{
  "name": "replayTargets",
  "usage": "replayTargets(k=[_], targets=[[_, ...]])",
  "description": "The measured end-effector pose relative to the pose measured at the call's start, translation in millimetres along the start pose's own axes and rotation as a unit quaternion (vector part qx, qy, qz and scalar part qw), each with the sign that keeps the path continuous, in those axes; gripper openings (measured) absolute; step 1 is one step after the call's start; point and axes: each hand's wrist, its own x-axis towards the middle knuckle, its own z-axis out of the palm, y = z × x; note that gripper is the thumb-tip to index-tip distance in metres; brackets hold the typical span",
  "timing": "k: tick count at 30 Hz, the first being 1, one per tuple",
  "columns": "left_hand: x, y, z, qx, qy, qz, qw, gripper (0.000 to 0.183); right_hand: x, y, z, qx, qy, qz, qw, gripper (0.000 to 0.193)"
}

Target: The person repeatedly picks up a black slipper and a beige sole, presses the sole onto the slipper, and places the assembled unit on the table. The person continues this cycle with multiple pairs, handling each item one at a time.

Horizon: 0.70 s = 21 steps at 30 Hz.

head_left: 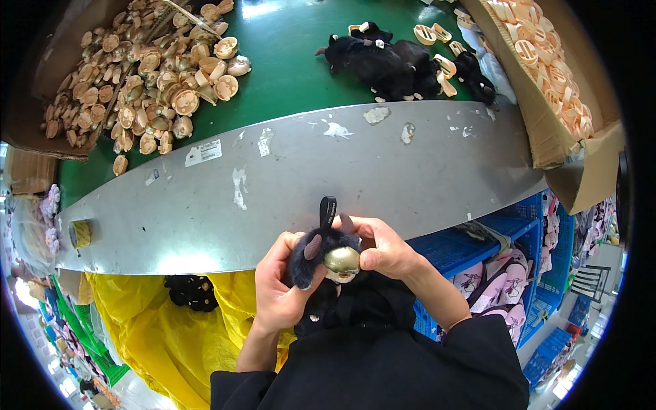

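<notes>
In front of my chest, both hands grip a small black plush animal (301, 270) with mauve-grey ears or horns and a black ribbon loop (328, 210) on top. A shiny gold dome-shaped piece (341, 260) shows at the plush's front; whether it is fixed there I cannot tell. My left hand (283, 290) is closed around the left side, its thumb beside the gold dome. On the other side my right hand (384, 249) is closed too, its thumb against the dome's right edge and its fingers behind the plush.
Gold and peach plastic shells (160, 78) heap out of a carton at far left. Black plush pieces (393, 65) lie on the green surface (287, 75). A carton (547, 123) of peach slotted parts stands right. Tape (80, 234) lies left; a yellow bag (178, 342) hangs below the metal edge (307, 164).
</notes>
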Motion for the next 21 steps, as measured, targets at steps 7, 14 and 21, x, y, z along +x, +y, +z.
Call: replayTargets(k=[7, 14, 21], targets=[[-2, -4, -2, -0.004, -0.014, 0.024, 1.0, 0.019, -10, 3, 8, 0.017, -0.001, 0.0, 1.0, 0.085], [-3, -5, -2, -0.008, -0.053, 0.052, 0.997, 0.02, -24, 2, 18, 0.057, 0.011, 0.007, 0.998, 0.075], [-10, -2, 0, -0.015, -0.058, 0.063, 0.996, 0.017, -26, 0, 25, 0.009, 0.0, -0.007, 1.0, 0.062]])
